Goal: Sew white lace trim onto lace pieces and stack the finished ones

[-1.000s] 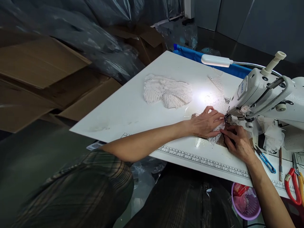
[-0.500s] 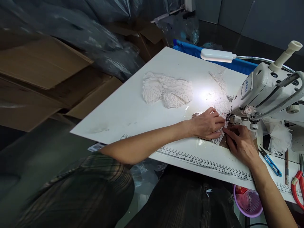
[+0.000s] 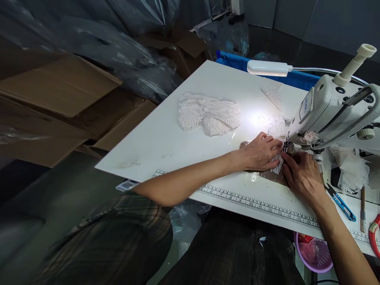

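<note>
A strip of white lace (image 3: 274, 128) runs beneath the needle area of a white sewing machine (image 3: 322, 105). My left hand (image 3: 263, 152) rests on the lace left of the presser foot (image 3: 288, 148), its fingers bent and pressing the fabric. Close by on the right, my right hand (image 3: 304, 174) has thumb and forefinger together at the lace edge in front of the foot; the fingertips are partly hidden. A short lace end (image 3: 278, 166) shows between the two hands. Farther left lies a bunched pile of white lace (image 3: 209, 114).
A white lamp (image 3: 268, 68) lights the white table (image 3: 142, 146), which has a printed ruler along its front edge. Blue thread snips (image 3: 341, 204), a pencil-like stick (image 3: 362, 209) and red-handled scissors (image 3: 374, 235) lie right. A purple basket (image 3: 316, 261) sits below; cardboard boxes (image 3: 59, 85) stand left.
The lace has moved away from me under the machine, so less of it shows in front of my hands. My right hand has shifted slightly forward. The view has moved a little.
</note>
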Demonstrator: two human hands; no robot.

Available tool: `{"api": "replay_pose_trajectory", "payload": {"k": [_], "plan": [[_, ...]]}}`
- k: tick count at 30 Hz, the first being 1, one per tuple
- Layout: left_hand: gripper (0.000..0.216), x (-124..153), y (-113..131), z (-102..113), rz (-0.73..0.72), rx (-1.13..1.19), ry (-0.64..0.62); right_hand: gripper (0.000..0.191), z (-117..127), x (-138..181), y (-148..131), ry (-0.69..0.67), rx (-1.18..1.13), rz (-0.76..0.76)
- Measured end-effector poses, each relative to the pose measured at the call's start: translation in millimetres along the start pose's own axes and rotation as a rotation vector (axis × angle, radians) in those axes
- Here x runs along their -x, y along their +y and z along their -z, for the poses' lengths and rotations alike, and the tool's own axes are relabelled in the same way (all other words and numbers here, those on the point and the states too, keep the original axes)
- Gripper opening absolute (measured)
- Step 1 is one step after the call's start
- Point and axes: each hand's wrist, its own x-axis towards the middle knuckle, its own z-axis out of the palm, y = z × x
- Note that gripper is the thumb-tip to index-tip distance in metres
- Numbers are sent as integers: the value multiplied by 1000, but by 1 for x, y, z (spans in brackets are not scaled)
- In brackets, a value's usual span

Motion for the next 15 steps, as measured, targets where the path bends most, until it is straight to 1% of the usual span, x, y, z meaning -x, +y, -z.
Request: {"api": "replay_pose_trajectory", "payload": {"k": [3,7,10,13,15], "plan": [[41,-2,-2,-2,15,-5,19,39,-5,0,1,8,-25,-38],[42,-1,-1,-8,35,-7,67,38,-9,3,3,12,-95,-50],[40,-1,-1,-13,47,19,147,38,-11,5,3,28,-105,-55],[40,-8,-11,-15,91,77,254,38,-13,6,3,53,-71,-50],[40,-15,-26,-14,142,118,256,39,-15,6,3,68,-58,-41]]}}
